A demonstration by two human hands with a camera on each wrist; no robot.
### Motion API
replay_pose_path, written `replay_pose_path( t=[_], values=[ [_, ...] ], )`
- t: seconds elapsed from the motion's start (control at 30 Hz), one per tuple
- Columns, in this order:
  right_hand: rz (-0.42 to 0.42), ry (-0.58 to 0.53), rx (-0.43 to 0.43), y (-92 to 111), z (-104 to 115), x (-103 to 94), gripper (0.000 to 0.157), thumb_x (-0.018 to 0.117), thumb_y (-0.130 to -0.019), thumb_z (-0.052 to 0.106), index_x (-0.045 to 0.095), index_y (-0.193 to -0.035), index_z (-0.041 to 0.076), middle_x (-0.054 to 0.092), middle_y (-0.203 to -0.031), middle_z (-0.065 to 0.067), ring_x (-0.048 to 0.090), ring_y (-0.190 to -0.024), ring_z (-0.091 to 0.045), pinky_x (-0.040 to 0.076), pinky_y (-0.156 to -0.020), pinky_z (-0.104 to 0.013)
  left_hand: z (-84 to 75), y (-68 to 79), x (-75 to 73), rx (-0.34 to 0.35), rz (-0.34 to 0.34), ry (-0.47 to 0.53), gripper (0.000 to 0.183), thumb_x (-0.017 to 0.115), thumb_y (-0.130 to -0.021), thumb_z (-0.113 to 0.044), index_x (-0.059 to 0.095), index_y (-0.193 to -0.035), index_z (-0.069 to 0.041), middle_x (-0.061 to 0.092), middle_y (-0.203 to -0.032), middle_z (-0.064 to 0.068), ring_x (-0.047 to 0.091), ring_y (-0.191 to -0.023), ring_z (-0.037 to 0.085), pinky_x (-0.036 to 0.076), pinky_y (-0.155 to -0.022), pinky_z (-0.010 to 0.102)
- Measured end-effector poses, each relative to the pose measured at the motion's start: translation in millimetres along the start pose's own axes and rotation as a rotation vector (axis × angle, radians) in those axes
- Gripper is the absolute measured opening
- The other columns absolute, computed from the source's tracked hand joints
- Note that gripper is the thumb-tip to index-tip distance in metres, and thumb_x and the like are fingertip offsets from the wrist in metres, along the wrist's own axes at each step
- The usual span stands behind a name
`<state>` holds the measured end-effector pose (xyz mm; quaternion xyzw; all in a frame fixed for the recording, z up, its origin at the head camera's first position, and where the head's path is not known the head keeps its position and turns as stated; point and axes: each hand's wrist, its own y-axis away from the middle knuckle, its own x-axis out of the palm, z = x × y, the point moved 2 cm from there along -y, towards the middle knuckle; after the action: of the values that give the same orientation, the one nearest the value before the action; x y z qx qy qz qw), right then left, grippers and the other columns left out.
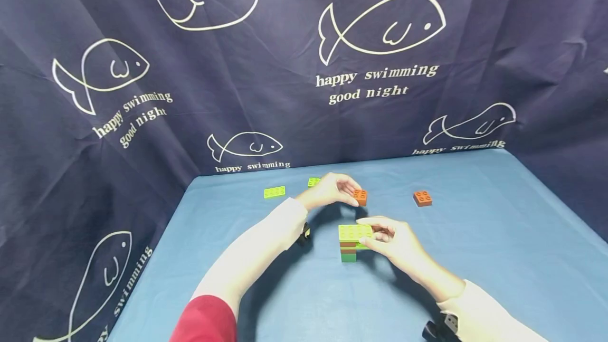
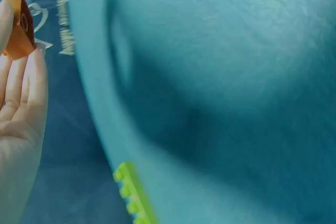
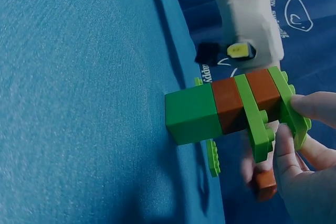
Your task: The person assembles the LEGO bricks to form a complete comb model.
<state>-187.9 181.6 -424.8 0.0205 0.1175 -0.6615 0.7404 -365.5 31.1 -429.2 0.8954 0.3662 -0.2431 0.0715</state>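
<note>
My left hand [image 1: 331,190] pinches a small orange-brown toy brick [image 1: 362,198] between thumb and fingertips, raised over the far part of the table. In the left wrist view that brick [image 2: 20,29] shows tilted at the fingertips. A small tower stands nearer me: a dark green brick [image 3: 191,114] at the bottom, then a brown brick [image 3: 228,104], a lime plate [image 3: 255,121], another brown brick [image 3: 263,90] and a lime plate [image 3: 290,109] on top. Both plates jut out to the right. My right hand [image 1: 398,240] grips the overhanging end of the top plate.
On the blue cloth-covered table [image 1: 304,305] another orange-brown brick [image 1: 423,198] lies at the back right. A long lime plate [image 1: 274,192] and a smaller lime one [image 1: 313,182] lie at the back left. A dark printed curtain [image 1: 266,94] rises behind the table.
</note>
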Motion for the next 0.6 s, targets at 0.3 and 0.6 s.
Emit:
replay_pose_path(
  t=[0.3,0.6],
  values=[
    [-0.011,0.028,-0.002,-0.5,-1.9,2.4,0.042,0.076,-0.083,0.008,0.063,-0.121,-0.003,0.068,-0.103,-0.019,0.066,-0.079,-0.006,0.054,-0.07,-0.016,-32.3,40.8,-24.6,0.065,-0.184,0.058,0.039,0.086,-0.069,-0.007,0.072,-0.105,-0.005,0.073,-0.093,0.011,0.069,-0.081,0.012,0.06,-0.078,0.027],
    [-0.001,0.023,0.005,-3.2,-3.0,2.3,0.044,0.075,-0.083,0.008,0.061,-0.123,-0.004,0.066,-0.107,-0.022,0.066,-0.08,-0.005,0.053,-0.072,-0.015,-56.3,78.7,-26.0,0.108,-0.242,0.027,0.04,0.087,-0.069,-0.01,0.072,-0.106,-0.008,0.073,-0.095,0.009,0.068,-0.081,0.01,0.059,-0.079,0.026]
  ],
)
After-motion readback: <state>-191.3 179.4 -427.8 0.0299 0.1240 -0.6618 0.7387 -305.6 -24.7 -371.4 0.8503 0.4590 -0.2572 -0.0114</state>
